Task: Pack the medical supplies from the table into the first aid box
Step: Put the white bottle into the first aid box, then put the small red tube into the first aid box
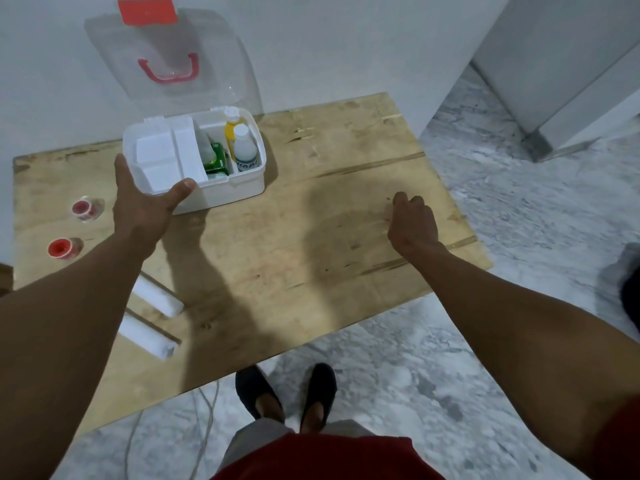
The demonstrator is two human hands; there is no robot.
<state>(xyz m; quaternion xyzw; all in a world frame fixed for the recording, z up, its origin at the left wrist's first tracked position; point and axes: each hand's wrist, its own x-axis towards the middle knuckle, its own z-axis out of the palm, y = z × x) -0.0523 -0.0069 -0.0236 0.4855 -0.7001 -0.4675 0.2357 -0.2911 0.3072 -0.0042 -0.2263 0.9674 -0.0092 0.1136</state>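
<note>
Looks like a plain room in someone's home: bare white walls [329, 46], marbled floor [519, 209], rough plywood tabletop [311, 237], dark slippers [322, 384].

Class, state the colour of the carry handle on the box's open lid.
Red; the handle on the clear lid shows best in the head view.
</note>
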